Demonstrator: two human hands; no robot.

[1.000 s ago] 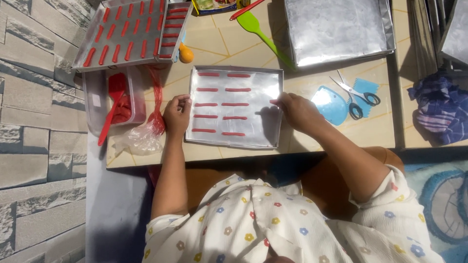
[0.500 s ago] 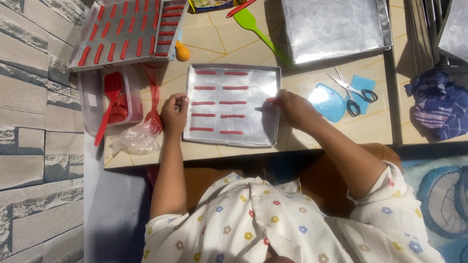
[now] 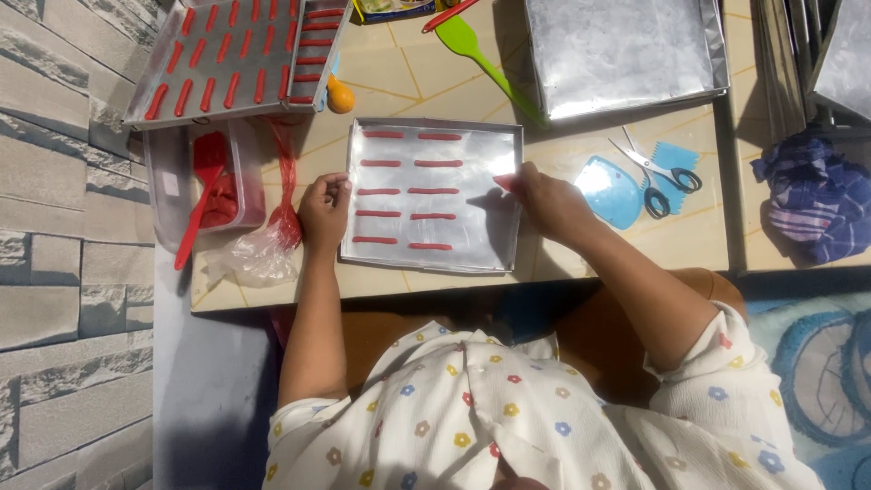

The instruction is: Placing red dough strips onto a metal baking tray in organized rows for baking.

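You are sitting at a tiled table [image 3: 390, 77] set against a grey stone wall [image 3: 63, 181], with the foil-lined tray [image 3: 431, 263] lying flat in front of you and reaching from one hand to the other. Its long sides are running left to right across your view, and the red strips [image 3: 408, 191] on it are lying the same way, in two columns of five rows. The right third of the foil is bare.

Much is cut off at the top edge: a second tray [image 3: 136, 113] full of red strips is showing only in part, as are a large foil tray [image 3: 626, 54] and a green spatula [image 3: 472, 45]. A small orange thing by that second tray is too hidden to name. On the far right a blue checked cloth [image 3: 812, 195] is lying crumpled.

Your left hand [image 3: 324, 210] is curling loosely into a half fist, resting on the tray's left rim, gripping nothing that can be seen. Your right hand [image 3: 544, 200] is pinching a small red piece at the tray's right rim, the fingertips closing over it, so its shape is hard to make out.

Beside your left hand a clear tub [image 3: 163, 195] is holding red dough and a red spatula [image 3: 201, 195], with a crumpled plastic bag [image 3: 249, 254] next to it. Scissors [image 3: 655, 168] and two blue scrapers [image 3: 610, 192] are lying right of your right hand.
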